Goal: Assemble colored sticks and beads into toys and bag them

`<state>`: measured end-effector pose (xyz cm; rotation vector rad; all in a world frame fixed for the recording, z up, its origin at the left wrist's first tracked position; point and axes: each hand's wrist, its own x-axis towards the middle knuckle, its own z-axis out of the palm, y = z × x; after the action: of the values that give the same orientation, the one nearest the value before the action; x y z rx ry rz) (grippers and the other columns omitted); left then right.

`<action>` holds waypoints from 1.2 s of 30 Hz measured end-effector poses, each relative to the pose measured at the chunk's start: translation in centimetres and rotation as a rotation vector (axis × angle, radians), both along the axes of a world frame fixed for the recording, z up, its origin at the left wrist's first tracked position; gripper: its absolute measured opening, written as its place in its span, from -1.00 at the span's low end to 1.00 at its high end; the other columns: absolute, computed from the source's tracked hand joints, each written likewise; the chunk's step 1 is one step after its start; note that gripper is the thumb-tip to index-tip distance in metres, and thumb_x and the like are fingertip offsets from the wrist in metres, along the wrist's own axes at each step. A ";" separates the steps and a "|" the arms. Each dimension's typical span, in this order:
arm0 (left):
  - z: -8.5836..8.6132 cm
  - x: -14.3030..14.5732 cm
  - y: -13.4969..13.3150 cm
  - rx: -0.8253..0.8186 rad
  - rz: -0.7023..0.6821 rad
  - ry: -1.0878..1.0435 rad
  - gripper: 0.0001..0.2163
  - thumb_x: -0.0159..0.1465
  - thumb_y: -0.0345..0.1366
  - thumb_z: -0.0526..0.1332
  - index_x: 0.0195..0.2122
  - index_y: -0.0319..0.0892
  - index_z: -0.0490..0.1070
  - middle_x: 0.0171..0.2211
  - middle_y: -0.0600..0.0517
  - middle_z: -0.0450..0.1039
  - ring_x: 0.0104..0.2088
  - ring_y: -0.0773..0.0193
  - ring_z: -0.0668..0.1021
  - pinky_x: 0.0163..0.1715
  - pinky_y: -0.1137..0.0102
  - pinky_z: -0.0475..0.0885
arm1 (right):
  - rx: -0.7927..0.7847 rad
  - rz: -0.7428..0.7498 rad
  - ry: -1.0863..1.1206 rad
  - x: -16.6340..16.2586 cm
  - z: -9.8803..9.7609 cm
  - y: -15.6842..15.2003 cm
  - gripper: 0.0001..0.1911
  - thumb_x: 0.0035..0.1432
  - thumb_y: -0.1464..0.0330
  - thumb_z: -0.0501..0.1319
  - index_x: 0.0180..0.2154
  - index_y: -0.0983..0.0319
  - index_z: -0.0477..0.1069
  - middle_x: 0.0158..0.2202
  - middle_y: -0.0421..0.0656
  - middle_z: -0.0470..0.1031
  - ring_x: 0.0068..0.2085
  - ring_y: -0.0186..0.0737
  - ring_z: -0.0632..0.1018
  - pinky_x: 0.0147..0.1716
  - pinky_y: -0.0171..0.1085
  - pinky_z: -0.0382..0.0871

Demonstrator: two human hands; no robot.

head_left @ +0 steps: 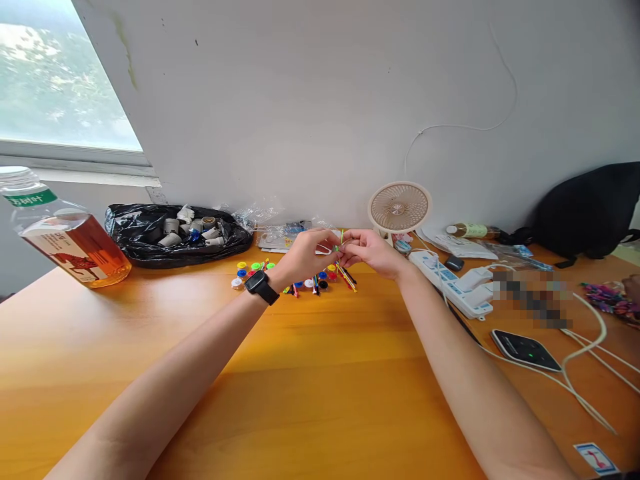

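Both my hands meet above the far middle of the orange table (320, 373). My left hand (307, 255), with a black watch (261, 287) on its wrist, is closed in a pinch. My right hand (371, 252) is closed in a pinch too. Between them they hold a small green piece and a thin yellow-green stick (341, 241). Under the hands lie several coloured sticks (346, 276) and several small coloured round caps (250, 269), in yellow, blue, green, red and white.
A black plastic bag (145, 240) with small tubes lies at the back left, next to a tilted bottle of amber liquid (70, 240). A small fan (399, 208) stands behind the hands. A white power strip (457, 287), cables, a dark device (525, 349) and a black bag (590, 210) are on the right.
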<state>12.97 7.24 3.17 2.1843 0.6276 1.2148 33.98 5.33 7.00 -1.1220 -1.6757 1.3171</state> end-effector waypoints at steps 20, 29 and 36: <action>-1.5 0.8 -0.1 -0.118 -0.058 -0.003 -0.93 0.19 -0.38 0.32 -0.33 -0.21 0.44 -0.37 0.03 0.58 -0.37 0.32 0.59 -0.31 0.43 0.50 | 0.010 0.118 -0.141 -0.2 -1.8 0.3 -0.78 0.04 0.32 0.28 -0.27 0.17 0.29 -0.60 -0.42 0.20 -0.57 -0.42 0.15 -0.53 -0.35 -0.04; -1.6 1.2 -0.9 -0.066 -0.047 0.125 -0.83 0.17 -0.43 0.30 -0.20 -0.21 0.58 -0.41 0.07 0.59 -0.39 0.33 0.57 -0.33 0.46 0.43 | 0.117 -0.098 -0.640 1.6 -3.2 1.8 -0.82 0.20 0.44 0.09 -0.19 0.22 0.42 -0.46 -0.28 0.40 -0.46 -0.33 0.33 -0.47 -0.36 0.11; -3.4 2.7 -2.4 -0.048 -0.176 0.304 -0.90 0.20 -0.33 0.46 -0.28 -0.20 0.63 -0.28 0.00 0.68 -0.30 0.27 0.63 -0.26 0.43 0.43 | 0.020 -0.192 -0.889 4.4 -5.4 3.3 -0.69 0.17 0.52 0.20 -0.02 0.32 0.49 -0.44 -0.16 0.55 -0.43 -0.21 0.51 -0.44 -0.32 0.22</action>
<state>15.70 4.83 -0.25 2.3480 0.5632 0.7776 38.37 8.63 1.63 -1.9767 -2.0814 0.6888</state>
